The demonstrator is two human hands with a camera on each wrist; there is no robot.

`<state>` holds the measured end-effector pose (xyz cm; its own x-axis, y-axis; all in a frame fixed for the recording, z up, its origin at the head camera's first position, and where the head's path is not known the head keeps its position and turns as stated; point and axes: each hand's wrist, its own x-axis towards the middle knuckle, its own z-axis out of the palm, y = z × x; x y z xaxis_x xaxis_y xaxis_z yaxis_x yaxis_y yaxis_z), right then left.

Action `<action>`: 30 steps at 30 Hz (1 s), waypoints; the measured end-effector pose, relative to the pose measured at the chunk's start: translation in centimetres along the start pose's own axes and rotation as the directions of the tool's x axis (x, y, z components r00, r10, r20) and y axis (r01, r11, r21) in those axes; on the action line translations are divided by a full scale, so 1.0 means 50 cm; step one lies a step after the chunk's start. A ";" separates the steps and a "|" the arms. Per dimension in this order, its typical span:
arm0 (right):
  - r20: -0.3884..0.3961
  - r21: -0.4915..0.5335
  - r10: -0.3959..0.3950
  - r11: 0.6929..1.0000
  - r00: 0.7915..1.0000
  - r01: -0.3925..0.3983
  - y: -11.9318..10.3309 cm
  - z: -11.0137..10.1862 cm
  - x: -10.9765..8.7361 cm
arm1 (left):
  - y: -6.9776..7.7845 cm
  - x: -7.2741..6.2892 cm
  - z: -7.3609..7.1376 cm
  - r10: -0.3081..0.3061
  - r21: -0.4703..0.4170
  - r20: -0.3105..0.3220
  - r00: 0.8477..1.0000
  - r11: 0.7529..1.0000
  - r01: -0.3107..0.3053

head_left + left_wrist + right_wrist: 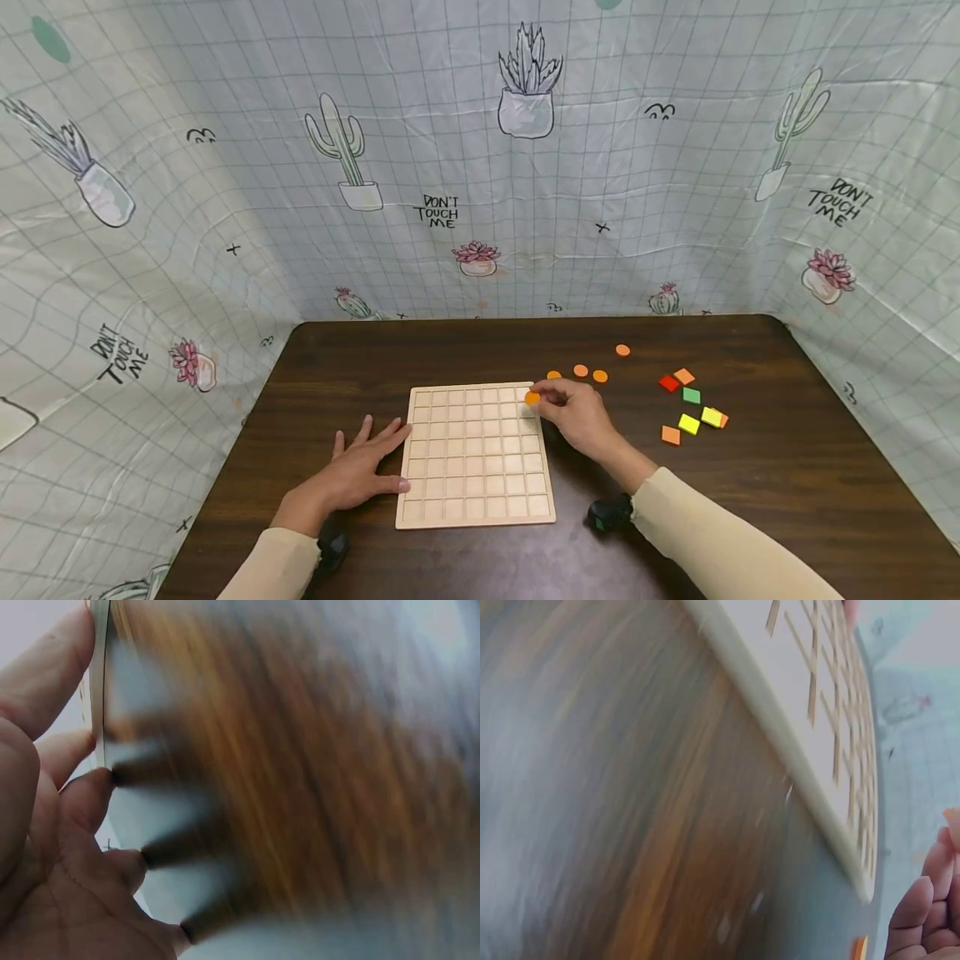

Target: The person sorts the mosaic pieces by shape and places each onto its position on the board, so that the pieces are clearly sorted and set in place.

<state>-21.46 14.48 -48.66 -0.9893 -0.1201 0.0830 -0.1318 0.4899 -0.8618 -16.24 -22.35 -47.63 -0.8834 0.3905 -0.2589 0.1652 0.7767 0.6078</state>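
Observation:
A pale wooden board (476, 457) with a grid of square recesses lies on the dark table. My left hand (362, 468) rests at the board's left edge with its fingers spread, thumb and a fingertip touching the rim. In the left wrist view the left hand (71, 802) shows spread fingertips on the table beside the board. Over the board's far right corner, my right hand (581, 414) pinches an orange disc (532, 398) between thumb and fingers. The right wrist view catches only part of the right hand (930, 900), near the board's corner.
Several loose orange discs (581, 371) lie beyond the board's far right corner. Farther right are scattered square tiles: red (669, 383), green (692, 396), yellow (688, 425) and orange (671, 435). One yellow tile (711, 416) overlaps an orange one. A patterned curtain (480, 167) surrounds the table (330, 358).

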 end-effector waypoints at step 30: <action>0.269 0.153 0.038 0.985 0.962 -0.081 -0.123 0.220 0.043 | 0.001 0.010 0.010 0.022 -0.014 0.004 1.000 1.000 -0.022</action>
<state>-22.07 1.70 -48.69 -0.9401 -0.3296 -0.0872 -0.0399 0.3604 -0.9319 -16.45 -21.85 -48.10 -0.8780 0.4092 -0.2483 0.1784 0.7612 0.6234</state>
